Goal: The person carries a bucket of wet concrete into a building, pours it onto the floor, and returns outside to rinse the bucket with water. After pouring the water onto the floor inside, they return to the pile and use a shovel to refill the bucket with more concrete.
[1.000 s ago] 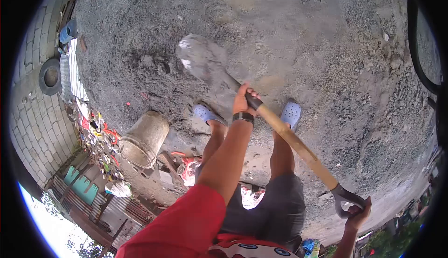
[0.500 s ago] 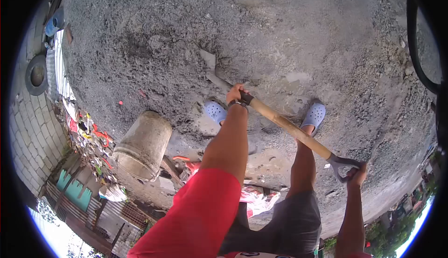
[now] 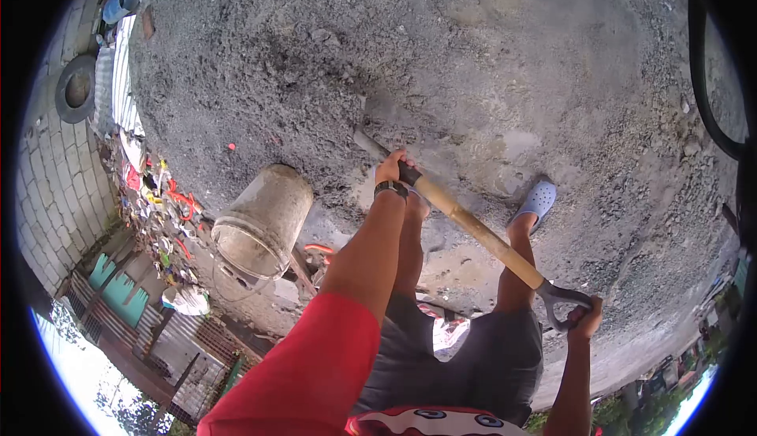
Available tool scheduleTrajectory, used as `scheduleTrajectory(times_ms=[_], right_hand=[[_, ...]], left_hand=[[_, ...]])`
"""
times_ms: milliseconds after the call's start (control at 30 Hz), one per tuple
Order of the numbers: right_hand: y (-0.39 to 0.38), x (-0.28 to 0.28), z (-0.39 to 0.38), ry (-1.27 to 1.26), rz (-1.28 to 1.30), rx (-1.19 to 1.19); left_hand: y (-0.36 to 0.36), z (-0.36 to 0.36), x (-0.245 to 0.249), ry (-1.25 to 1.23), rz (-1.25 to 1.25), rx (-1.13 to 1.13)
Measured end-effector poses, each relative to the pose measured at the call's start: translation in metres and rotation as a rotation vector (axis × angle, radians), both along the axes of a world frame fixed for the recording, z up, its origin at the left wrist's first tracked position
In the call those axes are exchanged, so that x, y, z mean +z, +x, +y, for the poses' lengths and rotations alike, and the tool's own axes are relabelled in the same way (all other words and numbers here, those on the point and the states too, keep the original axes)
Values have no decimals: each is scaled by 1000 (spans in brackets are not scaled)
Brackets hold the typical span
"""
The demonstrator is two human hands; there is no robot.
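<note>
My left hand [image 3: 392,168], with a dark watch on its wrist, is wrapped round the lower end of a shovel's shaft, just above the metal neck. My right hand [image 3: 586,318] grips the dark D-shaped handle at the top. The shovel [image 3: 482,232] slants across my front, its wooden shaft running down to the left. Most of its blade is sunk in or hidden by the grey gravel heap [image 3: 307,81]. A blue clog [image 3: 539,201] shows on my right foot; the left foot is largely behind my left arm.
A dirty, pale bucket [image 3: 272,203] lies tipped on its side left of my legs. Scattered litter [image 3: 169,223] lies beyond it, near a block wall [image 3: 59,191]. An old tyre [image 3: 76,89] and a blue container [image 3: 121,1] are at far left.
The shovel blade, visible before, is now mostly out of sight in the gravel. Both hands and the shovel have shifted slightly left and down in view. My left clog is now hidden.
</note>
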State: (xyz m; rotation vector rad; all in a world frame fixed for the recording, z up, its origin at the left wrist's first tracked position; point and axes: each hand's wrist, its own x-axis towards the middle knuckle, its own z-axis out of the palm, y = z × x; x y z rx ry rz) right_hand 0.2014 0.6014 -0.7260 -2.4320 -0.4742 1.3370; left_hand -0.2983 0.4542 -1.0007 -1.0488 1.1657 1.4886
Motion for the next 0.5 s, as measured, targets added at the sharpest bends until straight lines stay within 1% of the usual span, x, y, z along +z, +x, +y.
scheduleTrajectory(times_ms=[33, 67, 133, 200, 300, 333, 367, 400, 467, 500], right_hand=[[4, 7, 8, 59, 11, 18], [13, 24, 10, 50, -29, 59], [20, 66, 9, 42, -35, 132], [28, 103, 13, 23, -20, 148], [18, 152, 23, 46, -55, 255], [11, 165, 26, 73, -87, 275], [3, 171, 29, 102, -117, 295], [-8, 174, 31, 105, -103, 316], [-33, 182, 33, 103, -148, 405], [-39, 177, 37, 91, -130, 438]], left_hand=[[8, -5, 9, -37, 8, 26], [19, -11, 21, -74, 15, 54], [31, -18, 78, -115, 8, 138], [43, -50, 106, -77, 42, 119], [45, -79, 190, -77, 58, 256], [42, -89, 219, -117, 24, 301], [39, -101, 241, -155, -10, 347], [36, -117, 258, -154, 1, 370], [33, -151, 291, -245, 29, 407], [32, -169, 300, -280, 53, 425]])
